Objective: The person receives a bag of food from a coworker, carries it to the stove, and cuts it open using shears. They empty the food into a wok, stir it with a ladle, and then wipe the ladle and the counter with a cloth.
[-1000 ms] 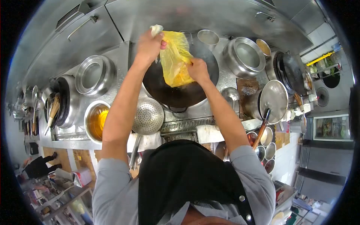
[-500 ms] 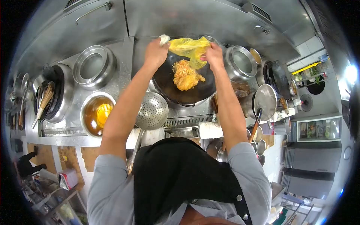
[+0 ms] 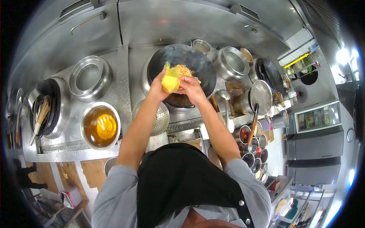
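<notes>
A crumpled yellow plastic bag (image 3: 171, 83) is bunched up between my two hands, above the near part of a dark wok (image 3: 176, 56). My left hand (image 3: 156, 89) is closed on the bag's left side. From the right, my right hand (image 3: 191, 90) grips it with fingers curled. Behind the bag, golden crumbly food (image 3: 185, 70) shows in the wok, partly hidden by the bag and my right hand. A perforated strainer (image 3: 160, 118) lies near my left forearm.
A pot of amber oil (image 3: 88, 127) stands at left, with a lidded-looking steel pot (image 3: 89, 78) behind it. To the right are a ladle (image 3: 225, 95), another steel pot (image 3: 232, 62) and a long-handled pan (image 3: 261, 97). Several small containers (image 3: 256, 164) sit lower right.
Both hands have come nearer to me and closer together. The bag, stretched out between them earlier, is now bunched up. My view has shifted slightly.
</notes>
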The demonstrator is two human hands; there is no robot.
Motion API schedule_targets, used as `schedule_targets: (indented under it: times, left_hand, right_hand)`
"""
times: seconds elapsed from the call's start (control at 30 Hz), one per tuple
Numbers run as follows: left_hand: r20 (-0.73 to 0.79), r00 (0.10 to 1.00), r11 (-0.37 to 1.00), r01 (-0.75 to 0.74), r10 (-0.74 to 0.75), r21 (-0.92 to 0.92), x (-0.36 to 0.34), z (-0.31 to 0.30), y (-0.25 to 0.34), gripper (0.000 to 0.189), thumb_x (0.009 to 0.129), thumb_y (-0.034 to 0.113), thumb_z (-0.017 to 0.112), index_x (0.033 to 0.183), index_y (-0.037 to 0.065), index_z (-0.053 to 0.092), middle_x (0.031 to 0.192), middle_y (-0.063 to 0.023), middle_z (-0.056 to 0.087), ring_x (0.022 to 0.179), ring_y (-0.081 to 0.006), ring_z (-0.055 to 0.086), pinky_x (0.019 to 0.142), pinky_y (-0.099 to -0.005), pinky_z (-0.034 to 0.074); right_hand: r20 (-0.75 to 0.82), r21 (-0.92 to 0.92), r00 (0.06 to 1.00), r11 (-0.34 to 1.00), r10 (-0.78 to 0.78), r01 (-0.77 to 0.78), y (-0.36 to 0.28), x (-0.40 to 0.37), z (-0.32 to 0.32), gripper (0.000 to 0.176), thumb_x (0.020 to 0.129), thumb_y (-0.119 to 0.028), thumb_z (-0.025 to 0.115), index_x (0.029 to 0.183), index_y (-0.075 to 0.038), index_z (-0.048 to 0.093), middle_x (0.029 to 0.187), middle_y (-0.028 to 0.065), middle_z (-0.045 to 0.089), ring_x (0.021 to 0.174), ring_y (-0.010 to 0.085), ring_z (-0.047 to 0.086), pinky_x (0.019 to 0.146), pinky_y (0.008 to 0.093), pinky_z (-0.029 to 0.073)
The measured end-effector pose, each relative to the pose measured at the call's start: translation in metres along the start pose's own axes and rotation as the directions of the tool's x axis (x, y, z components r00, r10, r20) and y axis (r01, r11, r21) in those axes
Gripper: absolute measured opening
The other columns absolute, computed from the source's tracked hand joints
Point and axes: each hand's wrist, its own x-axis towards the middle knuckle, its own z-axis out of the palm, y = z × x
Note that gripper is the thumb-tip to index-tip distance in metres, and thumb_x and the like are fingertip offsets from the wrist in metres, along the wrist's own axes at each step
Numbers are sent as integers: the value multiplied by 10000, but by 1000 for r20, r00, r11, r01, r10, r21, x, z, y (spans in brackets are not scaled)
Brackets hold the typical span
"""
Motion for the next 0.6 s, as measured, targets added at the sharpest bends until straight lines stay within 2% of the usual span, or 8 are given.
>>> schedule_targets:
  times: [0.03, 0.2, 0.3, 0.37, 0.4, 0.53, 0.57, 0.6]
  left_hand:
    - [21, 1000, 1000, -9, 9, -1, -3, -7, 1, 468, 1107, 297, 558, 1436, -37, 560, 1405, -171, 670, 1273, -331, 666, 1131, -471, 512]
    - [-101, 991, 897, -31, 84, 441, -31, 6, 3, 393, 926, -5, 663, 1315, -54, 631, 1262, -167, 724, 1159, -311, 720, 1038, -418, 553]
    - [-120, 984, 517, 34, 134, 855, -42, 23, -1, 339, 927, 4, 611, 1257, -60, 657, 1207, -193, 743, 1132, -330, 726, 986, -427, 543]
    - [79, 983, 158, -105, 166, 982, -44, 21, -10, 357, 952, 12, 578, 1298, -39, 648, 1230, -169, 732, 1156, -291, 708, 1005, -410, 531]
    - [184, 971, -32, -182, 153, 983, -46, 22, -16, 366, 964, 16, 562, 1318, -28, 644, 1242, -157, 727, 1168, -271, 699, 1014, -401, 525]
    - [458, 873, -401, -364, 167, 841, -52, 19, -36, 384, 911, 68, 570, 1262, -53, 666, 1211, -231, 696, 1165, -414, 679, 1020, -490, 518]
    - [307, 948, -488, -231, 81, 842, -61, 33, -38, 406, 908, 99, 592, 1274, -52, 681, 1264, -230, 669, 1275, -419, 629, 1098, -532, 490]
    - [369, 925, -586, -249, 92, 771, -67, 34, -49, 404, 910, 107, 596, 1271, -53, 684, 1302, -228, 652, 1311, -422, 599, 1118, -564, 467]
  right_hand:
    - [-10, -33, 1000, 999, 17, -17, 1, -6, -1, 185, 1053, -182, 647, 1082, -23, 735, 1020, 37, 746, 916, 144, 735, 774, 314, 622]
    - [-167, -316, 973, 926, 158, -205, -2, -18, -14, 218, 1026, -178, 630, 1102, 1, 730, 961, 65, 757, 880, 143, 748, 691, 300, 619]
    - [-267, -269, 935, 913, 235, -307, 1, -24, -19, 235, 1015, -146, 607, 1143, 12, 724, 975, 98, 770, 886, 176, 768, 684, 309, 631]
    - [-291, -128, 913, 934, 285, -333, 12, -27, -21, 253, 1011, -137, 608, 1180, 21, 711, 1013, 120, 775, 893, 203, 779, 700, 326, 645]
    - [-281, 4, 918, 957, 280, -291, 18, -31, -22, 264, 1009, -142, 615, 1196, 22, 703, 1040, 126, 774, 918, 211, 780, 728, 342, 650]
    - [-191, 390, 959, 912, 210, -123, 34, -56, -20, 329, 1033, -238, 668, 1264, -4, 682, 1165, 138, 754, 1022, 231, 761, 864, 402, 643]
    - [-165, 422, 965, 899, 202, -116, 36, -65, -19, 337, 1038, -258, 676, 1263, -7, 685, 1167, 135, 752, 1030, 230, 755, 874, 404, 637]
    - [-137, 453, 972, 884, 193, -112, 40, -73, -17, 346, 1044, -278, 684, 1262, -10, 688, 1169, 132, 751, 1038, 230, 749, 883, 406, 632]
